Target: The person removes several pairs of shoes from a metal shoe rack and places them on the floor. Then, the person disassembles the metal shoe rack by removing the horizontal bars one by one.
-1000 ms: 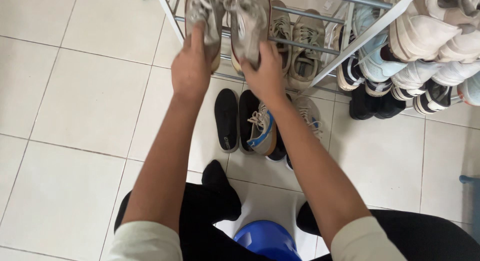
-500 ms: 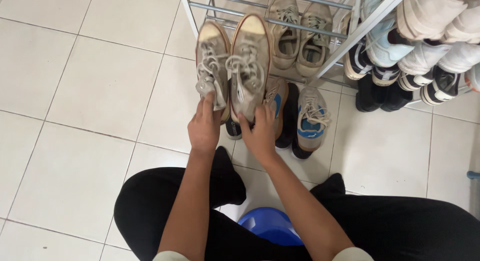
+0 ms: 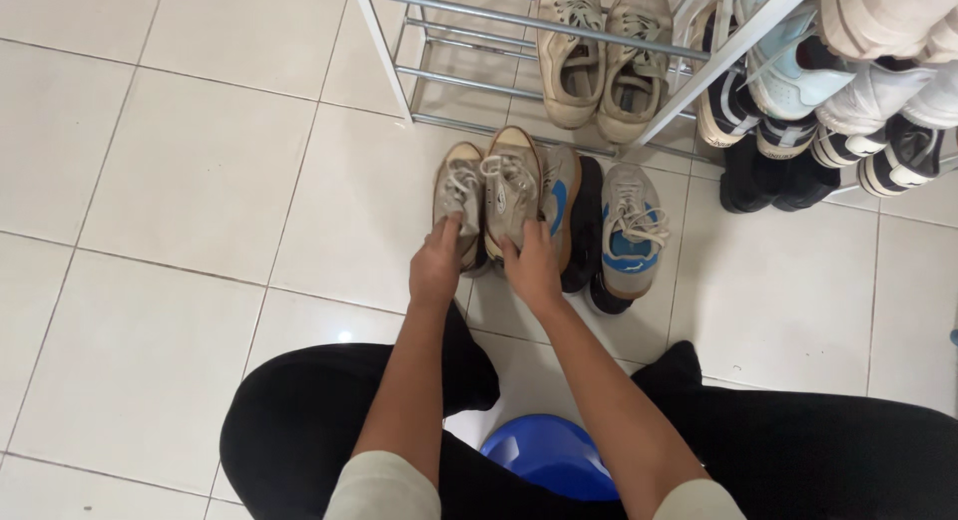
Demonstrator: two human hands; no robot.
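Observation:
My left hand (image 3: pixel 436 267) grips the heel of a worn beige lace-up sneaker (image 3: pixel 458 196). My right hand (image 3: pixel 530 267) grips the heel of its partner, a second beige sneaker (image 3: pixel 511 189). Both shoes are low, toes pointing away from me, resting on or just above a pile of shoes on the floor. Right beside them lies a grey sneaker with a blue stripe (image 3: pixel 561 201), a black shoe (image 3: pixel 585 226), and a grey-and-blue sneaker (image 3: pixel 629 226).
A metal shoe rack (image 3: pixel 519 23) stands ahead, with a beige pair (image 3: pixel 599 56) on its low bars and several white, black and pale blue shoes (image 3: pixel 828 91) on the right. White floor tiles (image 3: pixel 180 181) lie to the left. A blue stool (image 3: pixel 552 456) sits between my black-trousered legs.
Both hands have brought the beige pair down from the rack's height toward me and lowered it onto the shoes on the floor. My view has tilted lower.

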